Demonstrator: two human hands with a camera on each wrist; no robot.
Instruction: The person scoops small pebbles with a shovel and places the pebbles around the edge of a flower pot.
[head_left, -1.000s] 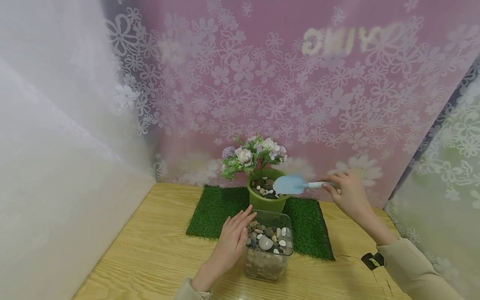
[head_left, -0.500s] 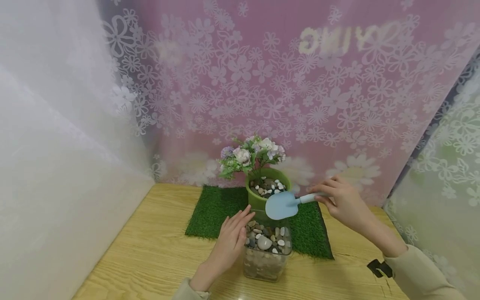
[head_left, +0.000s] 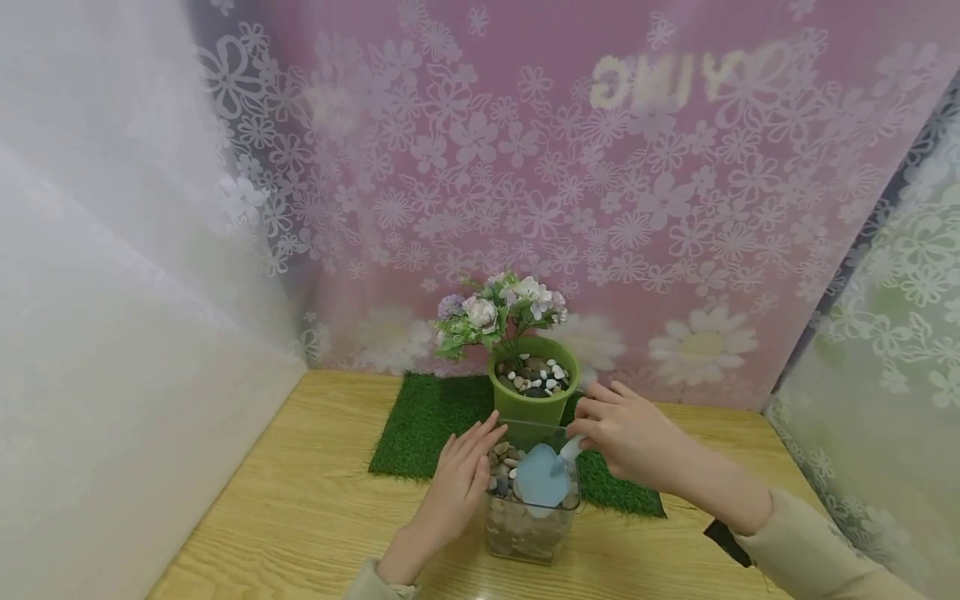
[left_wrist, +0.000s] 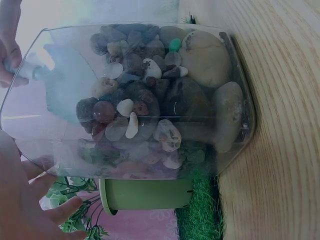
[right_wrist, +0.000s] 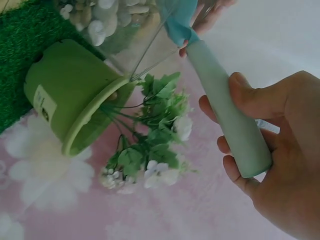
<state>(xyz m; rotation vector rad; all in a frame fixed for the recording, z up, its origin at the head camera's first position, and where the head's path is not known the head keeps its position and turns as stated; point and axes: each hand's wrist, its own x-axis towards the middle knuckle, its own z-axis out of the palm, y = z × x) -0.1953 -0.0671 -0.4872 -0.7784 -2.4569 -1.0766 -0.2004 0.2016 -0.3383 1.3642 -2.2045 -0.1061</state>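
Note:
My right hand (head_left: 630, 433) grips a small light-blue trowel (head_left: 543, 477) by its pale handle (right_wrist: 227, 110). The trowel's blade is inside the mouth of a clear square container (head_left: 525, 533), over the stones (left_wrist: 145, 100) that partly fill it. My left hand (head_left: 456, 475) rests with straight fingers on the container's left rim. Right behind the container stands a green flowerpot (head_left: 531, 407) with pebbles in it. White and purple flowers (head_left: 498, 308) with green leaves rise from the pot. Whether the blade touches the stones cannot be told.
Under the pot lies a green artificial-grass mat (head_left: 420, 433) on a wood-grain table (head_left: 285, 492). A pink flowered curtain (head_left: 450, 167) hangs close behind, and pale sheets stand at the left and right sides.
My right hand has brought the trowel from over the flowerpot's rim down and toward me, into the clear container. The left hand stays at the container's rim.

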